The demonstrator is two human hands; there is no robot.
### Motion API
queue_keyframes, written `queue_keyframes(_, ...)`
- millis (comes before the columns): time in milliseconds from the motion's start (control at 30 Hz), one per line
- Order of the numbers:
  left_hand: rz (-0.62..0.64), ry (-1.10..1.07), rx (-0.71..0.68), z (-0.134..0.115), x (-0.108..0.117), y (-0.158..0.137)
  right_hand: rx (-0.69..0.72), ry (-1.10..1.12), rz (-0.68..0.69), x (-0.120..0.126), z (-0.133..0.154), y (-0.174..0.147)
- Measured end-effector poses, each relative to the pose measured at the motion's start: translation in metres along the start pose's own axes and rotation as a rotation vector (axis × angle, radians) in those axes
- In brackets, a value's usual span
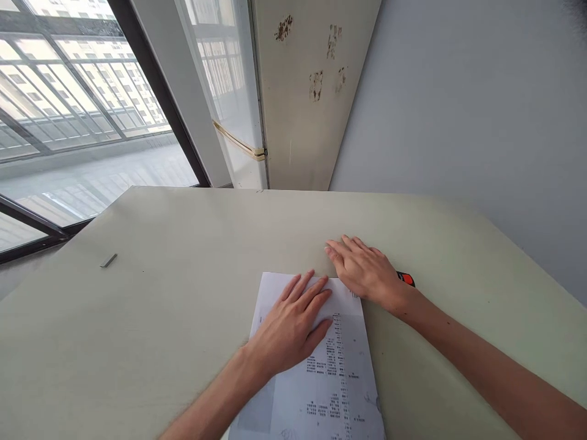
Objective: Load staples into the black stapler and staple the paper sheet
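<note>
White sheets printed with columns of small characters (339,379) lie near the table's front edge; whether they are loose or bound is hard to tell. My left hand (293,327) rests flat on the upper part of the paper, its fingers stretched out and slightly spread. At the paper's top right corner, my right hand (360,266) lies palm down, partly over the corner and partly on the tabletop, fingers extended. Just beyond my right wrist, a black and red object (406,279) pokes out, mostly hidden, so its kind does not show.
The pale tabletop (183,318) spreads wide on both sides. A small flat grey strip (109,260) lies far to the left. Behind the table stand a worn fridge-like cabinet (302,134) and a grey wall (458,110). A window (82,98) is at the left.
</note>
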State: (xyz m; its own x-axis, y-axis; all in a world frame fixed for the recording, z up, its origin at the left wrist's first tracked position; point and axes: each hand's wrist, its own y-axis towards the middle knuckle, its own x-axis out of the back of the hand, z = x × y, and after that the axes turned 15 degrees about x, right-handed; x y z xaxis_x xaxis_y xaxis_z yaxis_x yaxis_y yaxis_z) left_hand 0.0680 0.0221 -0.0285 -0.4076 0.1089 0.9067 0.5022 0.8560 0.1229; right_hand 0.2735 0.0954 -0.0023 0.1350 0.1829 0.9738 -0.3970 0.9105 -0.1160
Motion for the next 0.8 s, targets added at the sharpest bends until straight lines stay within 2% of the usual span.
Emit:
queue_keyframes(133, -0.002, -0.007, -0.001, 0.000, 0.000, 0.000, -0.007, -0.152, -0.003, -0.008, 0.006, 0.001)
queue_keyframes(267, -0.006, -0.015, 0.006, 0.000, 0.000, -0.001, -0.006, -0.209, 0.001, -0.012, 0.009, 0.002)
queue_keyframes(367, 0.003, -0.015, 0.010, -0.001, 0.001, -0.001, 0.001, -0.172, -0.016, -0.010, 0.008, 0.001)
queue_keyframes(500, 0.006, 0.001, 0.007, -0.001, -0.001, -0.002, 0.033, 0.018, -0.087, 0.000, 0.001, -0.004)
queue_keyframes(567, -0.002, 0.014, 0.008, 0.000, -0.002, -0.003, 0.035, 0.168, -0.153, 0.008, -0.007, -0.011)
queue_keyframes(667, -0.021, 0.032, 0.030, 0.003, -0.002, -0.003, 0.033, 0.386, -0.345, 0.018, -0.019, -0.029)
queue_keyframes(800, -0.044, 0.024, 0.067, 0.007, 0.002, -0.002, -0.031, 0.441, -0.576, 0.029, -0.020, -0.069)
